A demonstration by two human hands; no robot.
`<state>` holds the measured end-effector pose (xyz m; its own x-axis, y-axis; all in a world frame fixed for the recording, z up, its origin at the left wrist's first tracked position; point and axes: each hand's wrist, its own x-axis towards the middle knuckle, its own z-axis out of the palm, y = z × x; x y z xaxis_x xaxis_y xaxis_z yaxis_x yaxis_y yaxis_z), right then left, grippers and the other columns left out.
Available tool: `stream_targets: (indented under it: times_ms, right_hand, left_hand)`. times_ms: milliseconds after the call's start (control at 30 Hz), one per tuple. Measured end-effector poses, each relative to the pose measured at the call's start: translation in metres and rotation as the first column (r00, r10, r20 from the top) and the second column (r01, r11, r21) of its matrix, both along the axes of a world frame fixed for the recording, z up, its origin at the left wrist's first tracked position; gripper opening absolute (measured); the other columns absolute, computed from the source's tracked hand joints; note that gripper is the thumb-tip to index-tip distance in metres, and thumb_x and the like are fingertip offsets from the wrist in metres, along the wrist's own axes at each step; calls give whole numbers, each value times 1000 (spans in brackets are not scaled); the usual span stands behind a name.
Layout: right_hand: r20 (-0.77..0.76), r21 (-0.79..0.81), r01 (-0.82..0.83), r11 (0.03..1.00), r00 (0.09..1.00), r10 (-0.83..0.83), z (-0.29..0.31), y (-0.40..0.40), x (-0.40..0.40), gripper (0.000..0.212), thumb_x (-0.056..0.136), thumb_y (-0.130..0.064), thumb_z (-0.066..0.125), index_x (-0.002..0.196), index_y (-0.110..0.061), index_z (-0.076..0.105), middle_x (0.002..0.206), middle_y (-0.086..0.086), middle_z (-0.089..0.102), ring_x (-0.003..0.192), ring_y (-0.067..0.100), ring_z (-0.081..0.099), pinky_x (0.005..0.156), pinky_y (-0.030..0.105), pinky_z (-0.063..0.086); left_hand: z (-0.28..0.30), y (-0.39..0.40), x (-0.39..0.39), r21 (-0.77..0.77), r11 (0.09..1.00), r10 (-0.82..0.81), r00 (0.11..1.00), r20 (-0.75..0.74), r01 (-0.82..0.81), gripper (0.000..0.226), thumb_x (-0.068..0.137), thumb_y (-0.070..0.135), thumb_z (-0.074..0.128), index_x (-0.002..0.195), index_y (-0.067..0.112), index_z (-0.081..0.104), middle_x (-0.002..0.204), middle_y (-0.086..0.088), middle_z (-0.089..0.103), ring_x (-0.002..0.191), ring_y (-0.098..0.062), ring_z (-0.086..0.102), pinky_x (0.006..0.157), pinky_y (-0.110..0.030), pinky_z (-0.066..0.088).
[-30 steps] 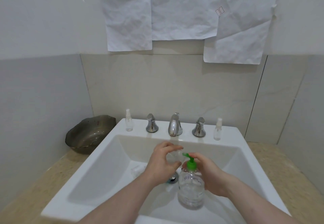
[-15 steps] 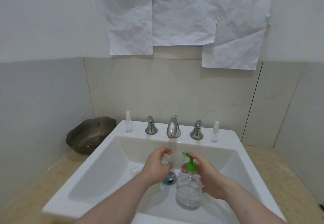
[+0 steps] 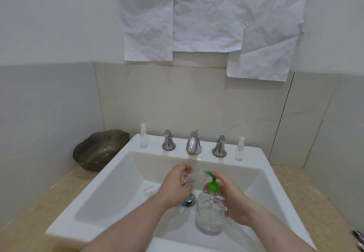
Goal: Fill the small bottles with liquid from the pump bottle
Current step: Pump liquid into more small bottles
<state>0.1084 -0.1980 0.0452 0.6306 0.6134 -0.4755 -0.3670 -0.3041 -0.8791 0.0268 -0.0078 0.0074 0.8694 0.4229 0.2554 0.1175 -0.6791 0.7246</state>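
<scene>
Down in the sink (image 3: 110,190), our right hand (image 3: 234,198) wraps the clear pump bottle (image 3: 210,212), a finger on its green pump head (image 3: 212,182). Just beyond the nozzle, our left hand (image 3: 175,186) pinches a small clear bottle (image 3: 192,177) tilted up to the spout, so we judge filling is underway; its level is too hard to read. Back on the ledge, two more small spray bottles, left (image 3: 143,136) and right (image 3: 239,149) of the faucet (image 3: 193,143), look capped; whether they are filled, we cannot tell.

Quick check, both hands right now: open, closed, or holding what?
Left hand: closed, holding a small clear bottle at the pump's spout.
Right hand: closed around the pump bottle, forefinger on its green pump.
</scene>
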Motion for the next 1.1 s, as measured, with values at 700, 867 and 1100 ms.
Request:
stream_targets:
  times_ms: [700, 867, 1100]
  right_hand:
    - [26, -5, 15, 1000, 1000, -14, -6, -1, 3, 56, 87, -71, 57, 105, -22, 77, 98, -6, 71, 82, 16, 65, 82, 36, 47]
    - [-13, -7, -9, 1000, 1000, 9, -3, 0, 8, 43, 89, -60, 60, 96, -19, 74, 95, -4, 67, 77, 18, 62, 75, 34, 45]
    - [-3, 4, 5, 1000, 1000, -5, -9, -2, 9, 42, 88, -60, 63, 98, -21, 77, 97, -6, 69, 85, 20, 60, 78, 36, 43]
  left_hand:
    - [4, -1, -1, -52, 999, -9, 999, 39, 11, 55, 77, 1, 59, 129, 21, 57, 125, 7, 57, 113, -8, 57, 92, -21, 51]
    - [6, -2, -2, -76, 997, -6, 999, 42, 9, 53, 79, 1, 59, 128, 21, 58, 126, 7, 56, 109, -9, 57, 89, -25, 54]
    - [5, -3, -2, -41, 999, -10, 1000, 7, 10, 54, 77, 2, 59, 127, 20, 58, 125, 6, 56, 108, -8, 56, 80, -4, 41]
